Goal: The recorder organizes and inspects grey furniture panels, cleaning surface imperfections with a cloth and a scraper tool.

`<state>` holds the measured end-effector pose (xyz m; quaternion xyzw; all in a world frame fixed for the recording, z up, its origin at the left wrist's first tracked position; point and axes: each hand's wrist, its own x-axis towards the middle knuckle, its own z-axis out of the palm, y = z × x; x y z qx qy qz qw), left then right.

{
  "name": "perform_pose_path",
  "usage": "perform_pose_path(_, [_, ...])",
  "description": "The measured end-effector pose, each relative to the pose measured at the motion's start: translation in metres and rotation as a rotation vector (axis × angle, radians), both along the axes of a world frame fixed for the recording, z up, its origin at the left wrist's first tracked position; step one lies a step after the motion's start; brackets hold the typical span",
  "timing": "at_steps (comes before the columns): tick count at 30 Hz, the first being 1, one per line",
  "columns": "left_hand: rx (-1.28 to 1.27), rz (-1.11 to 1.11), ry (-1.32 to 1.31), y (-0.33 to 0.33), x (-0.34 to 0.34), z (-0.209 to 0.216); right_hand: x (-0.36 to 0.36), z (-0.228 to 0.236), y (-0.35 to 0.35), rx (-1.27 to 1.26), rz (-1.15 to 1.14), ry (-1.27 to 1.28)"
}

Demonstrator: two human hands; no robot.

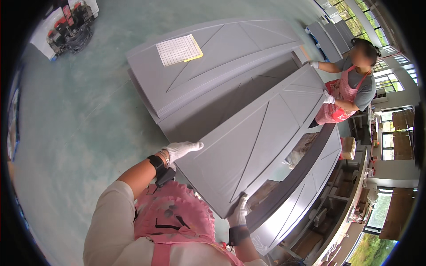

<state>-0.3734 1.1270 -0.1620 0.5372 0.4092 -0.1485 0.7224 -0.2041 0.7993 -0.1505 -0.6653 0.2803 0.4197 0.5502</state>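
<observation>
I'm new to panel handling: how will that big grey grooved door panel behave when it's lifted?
Probably stiff: the big grey grooved door panel spans flat between two people. Likely heavy or unwieldy, since the left hand, the right hand and a co-worker's gloved hand all hold its edges. The smooth paint may slip.

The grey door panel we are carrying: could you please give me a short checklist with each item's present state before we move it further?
1. Left hand on the grey door panel near edge: ok.
2. Right hand gripping the near corner: ok.
3. Co-worker's gloved hand on the far end: ok.
4. Stacked panels beside it, nothing caught between: cannot tell.
5. Perforated sheet lying flat on the stack: ok.
</observation>
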Motion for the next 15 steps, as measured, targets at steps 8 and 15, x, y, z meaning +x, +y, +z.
perform_pose_path(8, [0.066,0.036,0.069,0.074,-0.01,-0.018,-0.002,-0.048,0.081,0.064,0.006,0.038])
perform_pose_path(15, [0.256,-0.065,0.191,0.085,-0.016,-0.035,-0.004,-0.081,0.087,0.094,0.078,-0.017])
